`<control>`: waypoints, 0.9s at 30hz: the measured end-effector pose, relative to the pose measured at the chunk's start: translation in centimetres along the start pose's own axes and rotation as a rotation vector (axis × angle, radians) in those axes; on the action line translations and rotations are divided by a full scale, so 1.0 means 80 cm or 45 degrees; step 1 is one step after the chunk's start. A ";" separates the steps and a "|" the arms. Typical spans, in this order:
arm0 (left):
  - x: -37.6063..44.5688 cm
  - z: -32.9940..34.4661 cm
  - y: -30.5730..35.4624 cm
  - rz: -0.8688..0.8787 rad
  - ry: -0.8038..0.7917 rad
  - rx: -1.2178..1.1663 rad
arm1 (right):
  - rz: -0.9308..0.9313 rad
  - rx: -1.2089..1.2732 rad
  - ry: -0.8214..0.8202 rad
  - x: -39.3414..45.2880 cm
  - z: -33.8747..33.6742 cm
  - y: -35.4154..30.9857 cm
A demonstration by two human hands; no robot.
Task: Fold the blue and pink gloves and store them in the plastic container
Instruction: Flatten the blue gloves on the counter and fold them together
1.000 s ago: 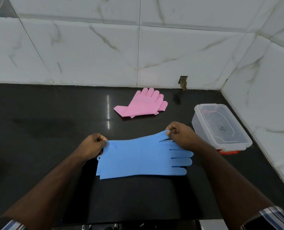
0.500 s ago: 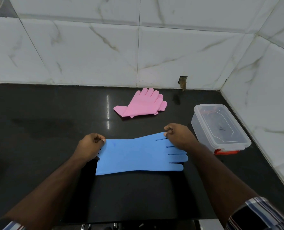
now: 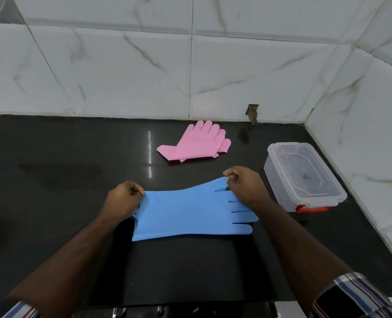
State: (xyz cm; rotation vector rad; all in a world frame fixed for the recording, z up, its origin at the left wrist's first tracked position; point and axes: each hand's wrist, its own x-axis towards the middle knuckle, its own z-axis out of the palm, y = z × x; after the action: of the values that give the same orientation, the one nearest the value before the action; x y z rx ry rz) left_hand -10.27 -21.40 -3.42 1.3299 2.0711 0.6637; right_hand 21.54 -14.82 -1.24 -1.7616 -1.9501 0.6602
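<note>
The left hand (image 3: 124, 198) is pinching the far corner of the cuff end of the blue gloves (image 3: 190, 212), its fingers curled round the edge. The blue gloves are lying flat on the black bench (image 3: 53, 180), near its front edge and about midway along it, cuff to the left and fingers pointing right; they look like two layers stacked, though I cannot tell for certain. Beyond them, toward the back edge of the bench, the pink gloves (image 3: 197, 143) are lying flat in an overlapping pair, fingers pointing toward the tiled wall (image 3: 121, 72), well apart from the blue ones. The right hand (image 3: 245, 187) is pinching the thumb tip of the blue gloves at their far right corner, its fingers curled over it. Near the right edge of the bench, the clear plastic container (image 3: 305, 177) is standing just beside the right hand, its lid on and a red clasp (image 3: 312, 208) showing at its near end.
</note>
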 end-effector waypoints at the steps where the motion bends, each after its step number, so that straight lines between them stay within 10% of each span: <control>1: 0.001 0.000 0.001 0.009 0.005 0.008 | -0.001 -0.045 -0.042 0.000 0.002 0.001; 9: 0.000 0.012 -0.006 0.135 0.191 0.267 | -0.148 -0.193 -0.068 -0.026 0.010 0.020; 15: -0.051 0.070 0.033 0.919 0.023 0.504 | 0.123 -0.165 -0.026 -0.035 -0.005 0.027; 21: -0.075 0.108 0.038 0.877 -0.202 0.646 | 0.584 0.203 -0.182 -0.037 -0.034 0.050; 27: -0.075 0.115 0.034 0.746 -0.301 0.735 | 0.419 0.406 0.071 -0.041 -0.043 0.041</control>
State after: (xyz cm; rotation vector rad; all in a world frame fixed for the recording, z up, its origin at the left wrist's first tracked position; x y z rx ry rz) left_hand -0.07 -25.00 -6.83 2.2629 1.7334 0.0999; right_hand 26.59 -17.59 -0.49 -1.8831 -1.4337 0.9610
